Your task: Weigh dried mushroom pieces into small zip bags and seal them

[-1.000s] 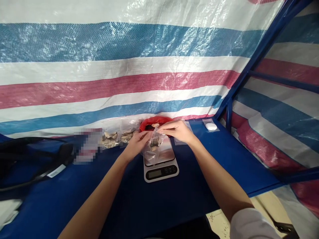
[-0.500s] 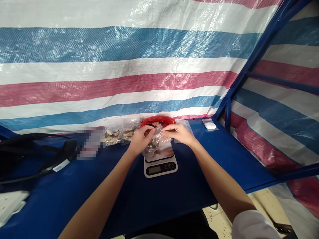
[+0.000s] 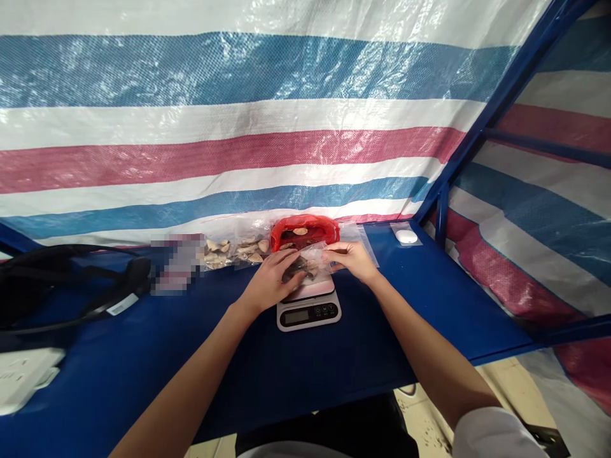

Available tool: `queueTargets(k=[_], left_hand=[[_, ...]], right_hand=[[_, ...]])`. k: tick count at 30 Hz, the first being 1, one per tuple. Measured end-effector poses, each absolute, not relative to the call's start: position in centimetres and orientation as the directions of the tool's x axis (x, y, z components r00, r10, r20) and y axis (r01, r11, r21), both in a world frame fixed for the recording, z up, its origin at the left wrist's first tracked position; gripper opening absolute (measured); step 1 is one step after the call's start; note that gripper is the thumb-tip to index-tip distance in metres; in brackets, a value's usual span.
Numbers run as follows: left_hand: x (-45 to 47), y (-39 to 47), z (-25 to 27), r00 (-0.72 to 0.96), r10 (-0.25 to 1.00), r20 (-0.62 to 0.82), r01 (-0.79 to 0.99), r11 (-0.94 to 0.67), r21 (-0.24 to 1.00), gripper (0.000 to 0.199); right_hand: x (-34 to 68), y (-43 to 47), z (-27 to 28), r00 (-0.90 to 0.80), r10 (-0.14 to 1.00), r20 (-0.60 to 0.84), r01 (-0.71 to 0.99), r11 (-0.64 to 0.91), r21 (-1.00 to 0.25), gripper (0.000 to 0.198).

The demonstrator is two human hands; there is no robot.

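Observation:
A clear plastic bag [image 3: 312, 262] with dark and pale dried slices inside is between my hands, over a white digital kitchen scale [image 3: 309, 316]. My left hand [image 3: 271, 280] closes round the bag's left side, fingers on top and thumb below. With thumb and fingertips, my right hand [image 3: 352, 259] pinches the bag's upper right edge. Just behind stands an open red bag [image 3: 305, 224] with a few pale slices showing inside. Left of it lie clear bags of dried slices [image 3: 251, 248] and more slices [image 3: 217, 253]. The scale's display is too dim to read.
A black strapped headset [image 3: 109, 280] and a white power strip [image 3: 28, 378] lie on the blue table [image 3: 382, 337] at left. A white rounded case in a clear bag [image 3: 405, 237] sits back right. Striped sheeting [image 3: 229, 146] and blue frame bars [image 3: 442, 210] enclose the table.
My left hand has flattened from a raised pinch to a grip round the bag's side. The bag is tilted lower over the scale, and more of the red bag shows.

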State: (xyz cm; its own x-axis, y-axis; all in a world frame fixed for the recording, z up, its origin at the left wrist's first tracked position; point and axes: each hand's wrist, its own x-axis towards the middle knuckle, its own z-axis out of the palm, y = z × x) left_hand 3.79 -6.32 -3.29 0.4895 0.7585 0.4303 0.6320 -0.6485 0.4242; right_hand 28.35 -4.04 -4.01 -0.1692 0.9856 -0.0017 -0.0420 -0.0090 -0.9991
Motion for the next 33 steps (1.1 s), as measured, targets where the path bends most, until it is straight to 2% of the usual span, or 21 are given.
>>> queueTargets(k=[4, 6, 8, 10, 12, 14, 18, 22, 33], left_hand=[[2.9, -6.0, -3.1, 0.54, 0.727, 0.424, 0.598, -0.686, 0.415, 0.049], [2.2, -6.3, -3.1, 0.513, 0.726, 0.458, 0.599, -0.685, 0.415, 0.049], [1.2, -6.9, -3.4, 0.437, 0.745, 0.505, 0.633, -0.653, 0.416, 0.046], [0.0, -7.7, -3.9, 0.351, 0.767, 0.537, 0.68, -0.603, 0.417, 0.042], [-1.2, -8.5, -4.6, 0.306, 0.783, 0.541, 0.73, -0.558, 0.396, 0.04], [-2.2, -9.1, -5.3, 0.303, 0.791, 0.532, 0.767, -0.534, 0.357, 0.038], [-3.1, -9.7, -6.5, 0.34, 0.821, 0.458, 0.822, -0.496, 0.28, 0.041], [-3.3, -9.7, -7.6, 0.368, 0.853, 0.371, 0.853, -0.468, 0.231, 0.05], [-2.9, -9.9, -7.5, 0.339, 0.917, 0.208, 0.931, -0.36, 0.068, 0.06]], right_hand=[[29.3, -4.2, -4.0, -0.196, 0.981, 0.01, -0.029, 0.004, -1.0, 0.039], [30.1, -4.4, -3.9, -0.181, 0.983, 0.013, 0.004, 0.014, -1.0, 0.041], [31.2, -4.7, -4.0, -0.136, 0.99, 0.033, 0.09, 0.045, -0.995, 0.042], [32.3, -5.1, -4.1, -0.073, 0.988, 0.138, 0.243, 0.152, -0.958, 0.039], [33.2, -5.8, -4.6, -0.08, 0.964, 0.252, 0.449, 0.26, -0.855, 0.035], [33.7, -6.6, -5.2, -0.159, 0.931, 0.327, 0.622, 0.352, -0.7, 0.032], [34.1, -8.1, -6.8, -0.303, 0.891, 0.338, 0.816, 0.425, -0.391, 0.038], [34.0, -9.0, -8.0, -0.324, 0.91, 0.259, 0.885, 0.388, -0.258, 0.047], [33.9, -9.0, -8.3, -0.333, 0.92, 0.207, 0.918, 0.367, -0.15, 0.052]])
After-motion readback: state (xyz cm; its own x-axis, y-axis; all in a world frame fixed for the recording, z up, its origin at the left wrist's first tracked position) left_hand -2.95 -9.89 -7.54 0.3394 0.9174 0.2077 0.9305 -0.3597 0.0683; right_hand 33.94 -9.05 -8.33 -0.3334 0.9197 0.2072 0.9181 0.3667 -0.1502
